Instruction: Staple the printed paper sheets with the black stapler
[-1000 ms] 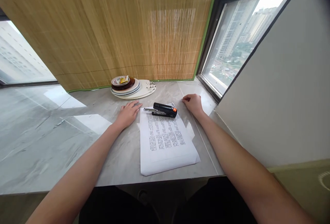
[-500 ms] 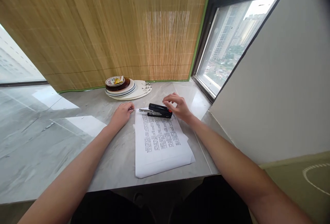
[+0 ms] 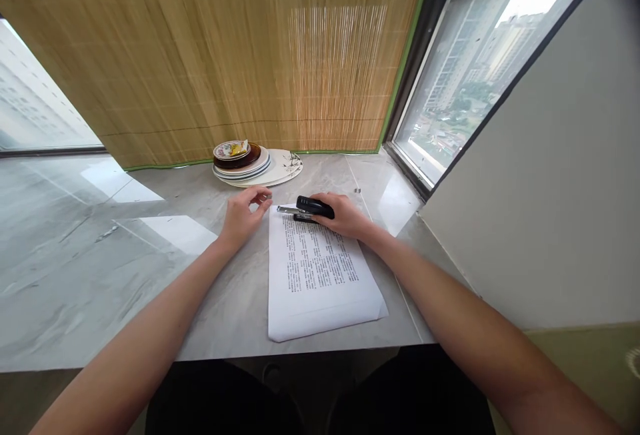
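Note:
My right hand (image 3: 341, 213) is wrapped around the rear of a black stapler (image 3: 314, 205), which rests on the upper part of the printed sheets (image 3: 320, 308). The stapler's bare metal magazine sticks out toward the left from under its black top. My left hand (image 3: 243, 217) is just left of the sheets' upper corner, with thumb and fingers curled toward each other. A small greyish bit shows at its fingertips, too small to name. The sheets lie on the grey marble counter (image 3: 235, 315), lines of text facing up.
Behind my hands stands a stack of plates (image 3: 245, 167) on an oval white platter (image 3: 293, 163). A tiny metallic piece (image 3: 357, 190) lies right of the stapler. A bamboo blind (image 3: 225, 55) hangs at the back; a wall (image 3: 550, 221) bounds the right side.
My right hand has closed around the stapler after hovering over its rear end. My left hand has lifted and curled its fingers near the paper's corner. The view has shifted slightly.

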Demonstrator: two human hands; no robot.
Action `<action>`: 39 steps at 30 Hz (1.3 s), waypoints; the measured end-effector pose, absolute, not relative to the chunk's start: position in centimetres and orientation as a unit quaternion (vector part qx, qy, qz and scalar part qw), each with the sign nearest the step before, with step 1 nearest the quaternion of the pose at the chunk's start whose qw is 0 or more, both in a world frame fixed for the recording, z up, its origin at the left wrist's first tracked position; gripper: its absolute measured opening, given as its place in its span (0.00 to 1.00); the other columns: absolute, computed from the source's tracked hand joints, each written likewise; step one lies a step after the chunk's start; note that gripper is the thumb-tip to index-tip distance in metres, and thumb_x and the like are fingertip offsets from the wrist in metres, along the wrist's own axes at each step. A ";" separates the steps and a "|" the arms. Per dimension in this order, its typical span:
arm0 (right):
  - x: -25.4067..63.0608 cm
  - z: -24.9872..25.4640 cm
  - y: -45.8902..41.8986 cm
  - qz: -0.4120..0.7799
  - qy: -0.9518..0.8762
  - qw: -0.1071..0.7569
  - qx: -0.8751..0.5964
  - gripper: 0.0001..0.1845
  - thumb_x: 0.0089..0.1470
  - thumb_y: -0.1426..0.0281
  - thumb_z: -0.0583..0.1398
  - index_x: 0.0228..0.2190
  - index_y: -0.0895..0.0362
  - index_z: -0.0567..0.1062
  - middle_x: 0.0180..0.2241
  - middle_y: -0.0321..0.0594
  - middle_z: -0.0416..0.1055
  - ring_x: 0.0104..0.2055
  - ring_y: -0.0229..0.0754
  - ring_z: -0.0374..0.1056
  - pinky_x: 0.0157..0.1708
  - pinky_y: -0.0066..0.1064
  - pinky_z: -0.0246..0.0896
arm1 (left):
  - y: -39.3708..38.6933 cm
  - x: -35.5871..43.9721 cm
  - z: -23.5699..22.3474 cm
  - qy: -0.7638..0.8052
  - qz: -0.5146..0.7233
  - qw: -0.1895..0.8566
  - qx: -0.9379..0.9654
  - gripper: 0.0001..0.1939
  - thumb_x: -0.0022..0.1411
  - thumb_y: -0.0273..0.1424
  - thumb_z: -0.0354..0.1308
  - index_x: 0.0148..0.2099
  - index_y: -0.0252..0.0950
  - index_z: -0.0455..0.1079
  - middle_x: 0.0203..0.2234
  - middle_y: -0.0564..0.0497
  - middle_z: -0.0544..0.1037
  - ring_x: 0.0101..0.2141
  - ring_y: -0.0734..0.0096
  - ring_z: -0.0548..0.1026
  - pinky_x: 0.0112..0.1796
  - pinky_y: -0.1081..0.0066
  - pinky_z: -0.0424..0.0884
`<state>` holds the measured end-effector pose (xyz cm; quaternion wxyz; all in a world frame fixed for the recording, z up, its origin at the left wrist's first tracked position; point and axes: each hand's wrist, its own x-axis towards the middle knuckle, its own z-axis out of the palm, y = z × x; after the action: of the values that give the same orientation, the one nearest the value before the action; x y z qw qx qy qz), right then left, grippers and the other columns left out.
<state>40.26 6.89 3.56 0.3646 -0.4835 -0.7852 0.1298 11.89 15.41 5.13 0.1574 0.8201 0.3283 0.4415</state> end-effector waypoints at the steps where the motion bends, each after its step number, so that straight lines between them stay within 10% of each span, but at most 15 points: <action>1: 40.2 3.6 6.8 0.125 -0.785 0.364 -0.485 0.21 0.63 0.67 0.67 0.57 0.51 0.77 0.50 0.43 0.81 0.51 0.50 0.77 0.54 0.43 0.69 | 15.3 12.0 5.1 0.317 0.442 0.169 0.822 0.08 0.67 0.32 0.64 0.47 0.37 0.81 0.39 0.49 0.84 0.35 0.67 0.80 0.44 0.65 0.77; 22: 39.8 4.0 6.1 0.077 -0.765 0.400 -0.499 0.17 0.56 0.71 0.70 0.48 0.53 0.83 0.39 0.41 0.80 0.40 0.45 0.76 0.47 0.37 0.67 | 14.0 12.3 5.4 0.319 0.469 0.251 0.784 0.10 0.59 0.38 0.74 0.37 0.38 0.80 0.28 0.53 0.81 0.28 0.72 0.76 0.33 0.70 0.74; 39: 39.4 4.3 5.9 0.080 -0.786 0.385 -0.478 0.19 0.56 0.72 0.69 0.51 0.52 0.81 0.41 0.39 0.80 0.41 0.43 0.74 0.46 0.35 0.68 | 13.8 12.4 5.3 0.250 0.426 0.332 0.803 0.16 0.60 0.44 0.74 0.36 0.36 0.80 0.40 0.43 0.86 0.42 0.59 0.85 0.52 0.55 0.84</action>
<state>39.38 5.86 4.35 0.3845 -0.4782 -0.7856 0.0797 12.42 13.82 5.25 0.3323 0.8034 0.2503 0.4260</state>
